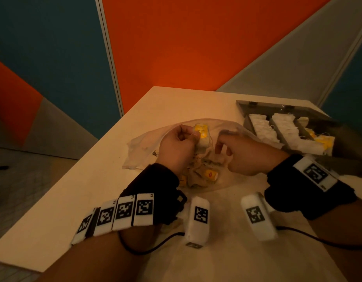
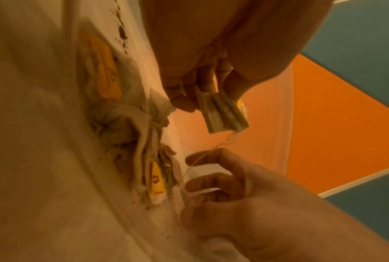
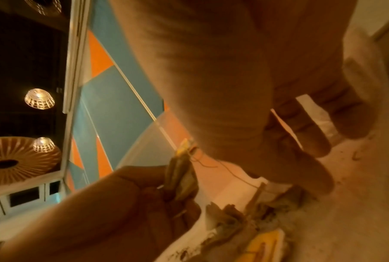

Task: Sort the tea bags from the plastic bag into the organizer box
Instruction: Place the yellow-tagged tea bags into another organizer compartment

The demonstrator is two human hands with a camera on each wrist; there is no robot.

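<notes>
A clear plastic bag point(image 1: 143, 143) lies open on the table with several loose tea bags point(image 1: 204, 169) in it, some with yellow tags. My left hand point(image 1: 193, 135) pinches a small stack of tea bags point(image 1: 202, 137) above the pile; the stack point(image 2: 225, 115) hangs from its fingertips and trails a thin string. Close to its right, my right hand point(image 1: 222, 145) has its fingers curled at the bag's rim, with film showing between the fingers point(image 3: 312, 141). The grey organizer box point(image 1: 246, 123) stands open at the right, with white tea bags in its rows.
The table point(image 1: 94, 190) ends in a slanting left edge, with floor below. Orange, teal and grey wall panels stand close behind the far edge. Tea crumbs dot the bag point(image 2: 121, 35). A black cable point(image 1: 155, 245) crosses the table near my wrists.
</notes>
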